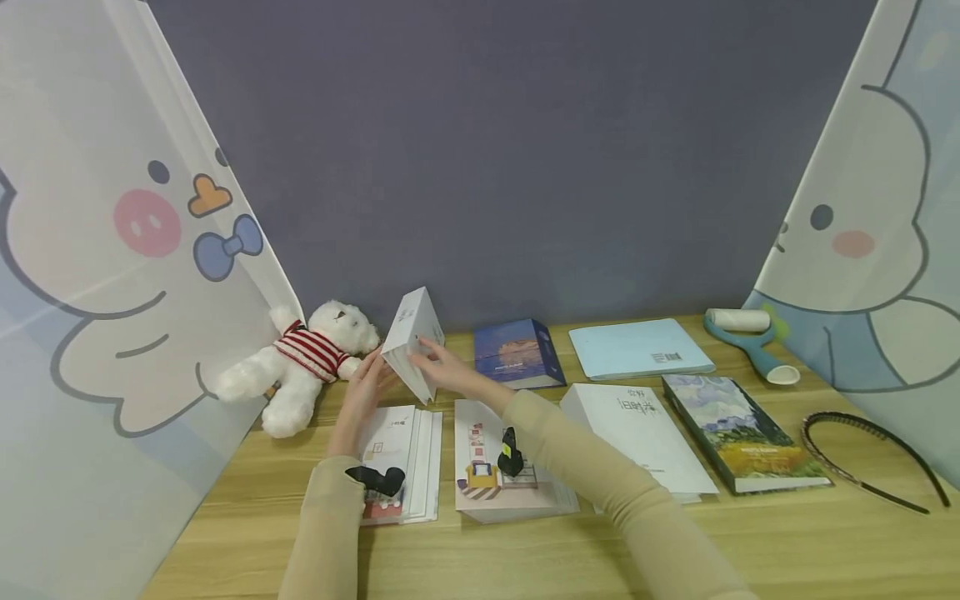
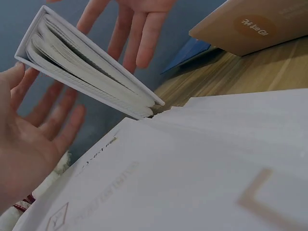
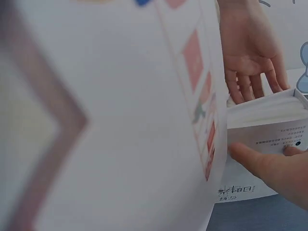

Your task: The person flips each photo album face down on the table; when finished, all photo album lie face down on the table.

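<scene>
Showing page edges, white book (image 2: 91, 67), left-wrist view only

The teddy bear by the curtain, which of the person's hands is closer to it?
Left. The left hand is just beside the teddy bear, against the white book; the right hand is on the book's far side.

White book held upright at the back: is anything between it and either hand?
Nothing visible. The white hardcover book stands tilted on its edge between both hands. The right hand rests its fingers on the cover; the left hand lies open beside the other side, contact unclear.
</scene>
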The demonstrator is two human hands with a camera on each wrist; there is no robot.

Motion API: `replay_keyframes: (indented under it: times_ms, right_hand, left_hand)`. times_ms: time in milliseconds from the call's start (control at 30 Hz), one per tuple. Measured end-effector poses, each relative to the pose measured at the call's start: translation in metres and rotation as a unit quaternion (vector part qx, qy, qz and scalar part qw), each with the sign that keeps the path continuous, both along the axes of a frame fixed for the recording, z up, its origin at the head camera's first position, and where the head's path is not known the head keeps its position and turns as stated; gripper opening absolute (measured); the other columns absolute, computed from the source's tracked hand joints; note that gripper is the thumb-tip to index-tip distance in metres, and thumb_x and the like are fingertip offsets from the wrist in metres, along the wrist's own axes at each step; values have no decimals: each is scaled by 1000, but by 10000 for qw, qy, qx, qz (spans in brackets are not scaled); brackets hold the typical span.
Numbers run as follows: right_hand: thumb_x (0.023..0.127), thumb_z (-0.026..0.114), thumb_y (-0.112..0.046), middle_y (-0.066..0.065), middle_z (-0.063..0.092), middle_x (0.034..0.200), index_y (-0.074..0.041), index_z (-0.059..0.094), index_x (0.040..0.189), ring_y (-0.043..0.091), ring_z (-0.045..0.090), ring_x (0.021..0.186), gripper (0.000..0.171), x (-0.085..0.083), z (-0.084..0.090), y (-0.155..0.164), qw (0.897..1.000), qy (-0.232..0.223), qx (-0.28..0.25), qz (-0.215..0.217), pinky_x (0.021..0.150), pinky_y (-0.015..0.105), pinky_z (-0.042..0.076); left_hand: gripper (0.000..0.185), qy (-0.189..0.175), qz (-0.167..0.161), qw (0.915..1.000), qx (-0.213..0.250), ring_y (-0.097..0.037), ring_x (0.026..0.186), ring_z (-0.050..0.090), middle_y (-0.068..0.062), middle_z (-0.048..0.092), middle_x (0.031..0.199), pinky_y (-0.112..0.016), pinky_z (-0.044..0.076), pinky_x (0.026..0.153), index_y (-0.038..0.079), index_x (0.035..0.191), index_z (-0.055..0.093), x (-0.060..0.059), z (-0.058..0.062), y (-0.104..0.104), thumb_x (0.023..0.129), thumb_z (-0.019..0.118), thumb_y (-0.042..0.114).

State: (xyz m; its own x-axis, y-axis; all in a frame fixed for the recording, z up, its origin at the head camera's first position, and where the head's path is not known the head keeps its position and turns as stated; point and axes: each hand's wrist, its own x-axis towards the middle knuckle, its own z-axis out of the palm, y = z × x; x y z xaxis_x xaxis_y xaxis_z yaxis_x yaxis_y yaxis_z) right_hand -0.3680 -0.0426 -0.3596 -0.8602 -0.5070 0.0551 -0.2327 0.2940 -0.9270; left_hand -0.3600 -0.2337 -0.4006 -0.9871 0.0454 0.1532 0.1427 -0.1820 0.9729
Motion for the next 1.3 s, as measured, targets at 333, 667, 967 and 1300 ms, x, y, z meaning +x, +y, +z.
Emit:
replay_keyframes:
  times_ms: [333,667,967,1300]
  right_hand:
    - [93,45,-56,14,48,137,-5,43,137,29,49,124,67,-6,5,11,9970,41,-206,-741,101,43,43]
    - [88,53,-57,13,44,141,-8,31,145,28,52,119,78,-12,6,26,9930,-156,-118,-1162,99,45,45]
    - [88,61,-45,13,22,155,-11,14,152,32,27,140,87,-13,2,33,9918,67,187,-1266,112,49,29]
    - [87,61,-48,13,24,154,-7,22,150,32,27,140,85,-14,-4,37,9919,63,508,-1162,112,48,29]
  left_hand:
    - [57,-112,-898,9953,-340,-37,139,23,-24,20,152,-53,24,113,-1,148,16,1,-3,5,104,30,31]
    - [56,-293,-1120,9884,-987,-37,134,33,-26,29,148,-48,33,109,-5,145,25,-2,-4,9,103,38,29]
    - [50,-111,-687,9768,-2024,-32,136,34,-16,38,147,-48,29,112,0,138,44,4,-3,10,100,45,31]
    - [48,-89,-225,9694,-2442,-28,132,38,-16,43,143,-46,33,109,4,134,51,1,-10,8,98,50,34]
